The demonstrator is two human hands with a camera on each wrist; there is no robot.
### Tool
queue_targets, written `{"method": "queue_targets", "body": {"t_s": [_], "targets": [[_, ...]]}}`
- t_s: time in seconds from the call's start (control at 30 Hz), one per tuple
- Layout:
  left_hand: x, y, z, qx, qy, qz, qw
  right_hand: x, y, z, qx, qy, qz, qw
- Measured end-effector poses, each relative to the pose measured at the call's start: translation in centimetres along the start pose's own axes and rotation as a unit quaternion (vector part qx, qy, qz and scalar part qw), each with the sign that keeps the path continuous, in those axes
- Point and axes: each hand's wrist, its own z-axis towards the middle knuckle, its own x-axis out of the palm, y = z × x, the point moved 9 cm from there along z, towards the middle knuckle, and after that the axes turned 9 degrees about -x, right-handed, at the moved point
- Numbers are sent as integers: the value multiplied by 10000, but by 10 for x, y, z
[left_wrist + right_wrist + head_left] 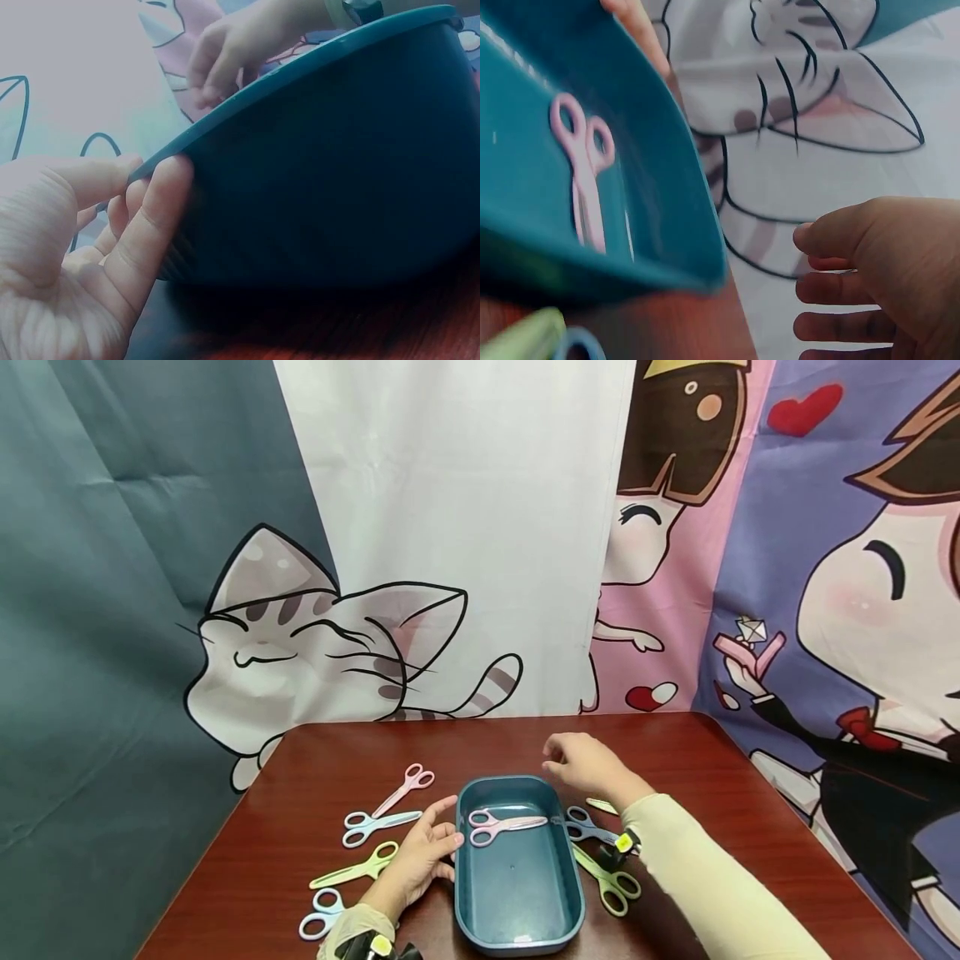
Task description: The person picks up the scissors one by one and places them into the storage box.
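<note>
A teal rectangular bin (517, 893) stands in front of me with pink scissors (506, 823) lying inside, also seen in the right wrist view. My left hand (422, 852) is at the bin's left side. In the left wrist view its fingertips touch the bin's rim and outer wall, the fingers fairly straight. My right hand (588, 766) hovers past the bin's far right corner, holding nothing. Its fingers (840, 289) are spread and slightly bent in the right wrist view. Blue-grey scissors (581, 823) and green scissors (617, 885) lie right of the bin, partly hidden.
Left of the bin on the brown table (247, 877) lie pink scissors (405, 789), light-blue scissors (367, 827), green scissors (360, 866) and another light-blue pair (321, 917). A green blade (602, 806) shows under the right forearm. A printed cloth (480, 485) hangs behind the table.
</note>
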Motion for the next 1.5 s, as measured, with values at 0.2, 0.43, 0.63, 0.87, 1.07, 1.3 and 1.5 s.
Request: {"method": "queue_targets", "body": {"t_s": [0.2, 0.43, 0.63, 0.87, 1.07, 1.3, 1.5], "targets": [[0, 3, 0, 13, -8, -13, 10000, -6, -36, -19, 191, 396, -420, 9982], [-1, 2, 0, 50, -38, 15, 10000, 5, -63, -40, 158, 972, -565, 9935], [2, 2, 1, 20, 6, 6, 10000, 12, -81, -59, 348, 1356, -577, 9885], [-1, 3, 1, 27, -47, -6, 10000, 25, -87, -68, 398, 1671, -471, 9840], [0, 1, 1, 44, 9, -16, 10000, 37, -92, -72, 310, 1654, -535, 9843], [0, 1, 1, 82, 43, 11, 10000, 39, -91, -72, -9, 1386, -956, 9857], [0, 1, 2, 125, 73, 8, 9999, 39, -92, -71, 122, 1532, -844, 9845]]}}
